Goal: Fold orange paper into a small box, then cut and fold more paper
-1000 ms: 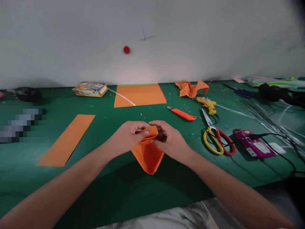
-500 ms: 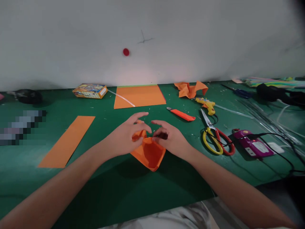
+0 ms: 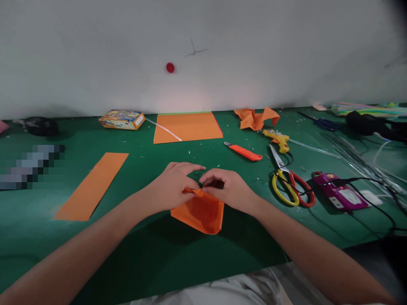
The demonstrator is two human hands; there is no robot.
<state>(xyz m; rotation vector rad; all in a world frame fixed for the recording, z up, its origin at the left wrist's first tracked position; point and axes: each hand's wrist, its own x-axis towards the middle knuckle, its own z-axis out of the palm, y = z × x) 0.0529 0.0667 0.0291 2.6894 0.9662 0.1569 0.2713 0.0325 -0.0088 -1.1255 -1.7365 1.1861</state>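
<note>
Between my hands is a folded piece of orange paper (image 3: 200, 214), shaped like a small pouch and held just above the green table. My left hand (image 3: 178, 184) grips its upper left edge, the index finger reaching out past the fold. My right hand (image 3: 227, 186) pinches the top edge close beside, thumb and curled fingers together. The fingertips of both hands nearly meet at the crumpled top fold. Part of the paper is hidden behind the left fingers.
An orange paper strip (image 3: 92, 186) lies left. Behind are orange sheets (image 3: 189, 128), a small box (image 3: 122, 120) and crumpled paper (image 3: 257, 118). To the right lie a utility knife (image 3: 244, 152), a yellow glue gun (image 3: 278, 140), scissors (image 3: 288, 182) and a purple power strip (image 3: 341, 192) with cables.
The folded orange paper has turned, so a broader, flatter side faces me. My left fingers have lowered and closed in on the top fold; my right hand stays pinched there.
</note>
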